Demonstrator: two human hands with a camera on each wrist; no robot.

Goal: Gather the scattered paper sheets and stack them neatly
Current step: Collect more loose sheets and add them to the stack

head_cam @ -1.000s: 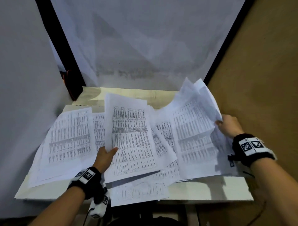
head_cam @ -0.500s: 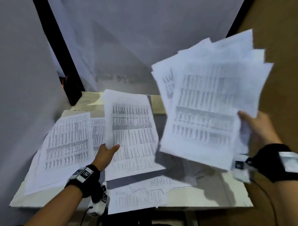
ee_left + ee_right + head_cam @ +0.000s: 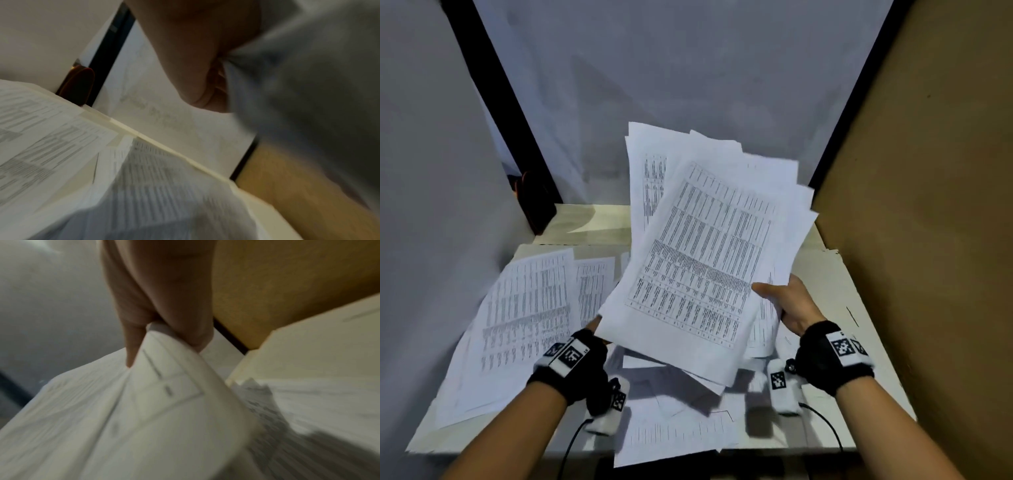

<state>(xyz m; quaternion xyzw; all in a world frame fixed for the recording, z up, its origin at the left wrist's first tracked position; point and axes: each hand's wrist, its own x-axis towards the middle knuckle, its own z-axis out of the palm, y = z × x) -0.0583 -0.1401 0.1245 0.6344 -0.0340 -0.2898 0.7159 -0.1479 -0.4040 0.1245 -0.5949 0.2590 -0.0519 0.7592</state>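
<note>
A loose, fanned bundle of printed sheets (image 3: 705,260) is held up over the middle of the table (image 3: 828,277). My right hand (image 3: 780,298) grips its right edge, thumb on top; in the right wrist view the fingers (image 3: 164,308) pinch curled paper (image 3: 164,386). My left hand (image 3: 592,327) is at the bundle's lower left corner, mostly hidden by it; in the left wrist view this hand (image 3: 191,61) holds blurred paper (image 3: 308,81). More printed sheets (image 3: 527,308) lie flat on the left, and others (image 3: 671,435) overhang the front edge.
A brown board (image 3: 928,240) walls the right side, and grey cloth closes the back and left. A dark object (image 3: 534,195) stands in the back left corner. Bare tabletop shows at the right and back. Cables hang off the front edge.
My right hand lifted its bundle off the table and swung it left to the middle. The sheet my left hand was holding has joined the bundle.
</note>
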